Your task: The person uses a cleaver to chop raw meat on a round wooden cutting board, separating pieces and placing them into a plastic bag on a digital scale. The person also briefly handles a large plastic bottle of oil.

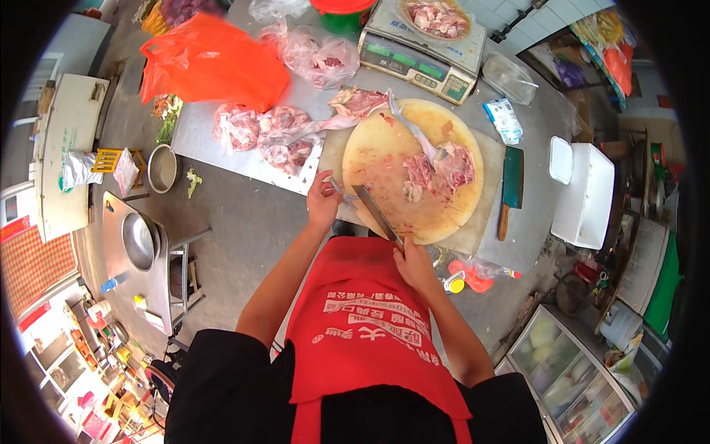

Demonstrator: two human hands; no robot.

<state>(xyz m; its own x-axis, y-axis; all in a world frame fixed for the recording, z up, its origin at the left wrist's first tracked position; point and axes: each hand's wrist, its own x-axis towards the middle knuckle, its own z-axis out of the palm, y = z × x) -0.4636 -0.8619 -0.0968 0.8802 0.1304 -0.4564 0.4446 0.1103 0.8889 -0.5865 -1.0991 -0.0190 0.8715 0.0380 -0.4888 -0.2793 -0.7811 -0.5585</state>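
In my right hand (411, 261) is the handle of a cleaver (377, 212), its blade slanting over the near left part of a round chopping board (383, 161). My left hand (324, 202) is at the board's left edge, fingers bent, next to a grey bird's foot (349, 201); whether they grip it cannot be told. On the board lie a raw poultry leg (455, 166) with its long grey shank and a smaller piece of raw meat (417, 171). Another raw leg (358, 104) rests beyond the board's upper left edge.
A second cleaver (512, 177) lies right of the board. Behind stand a scale (421, 61) with a bowl of cut meat (438, 21), bagged meat (285, 139) and a red plastic bag (216, 61). A white foam box (585, 194) stands at the right.
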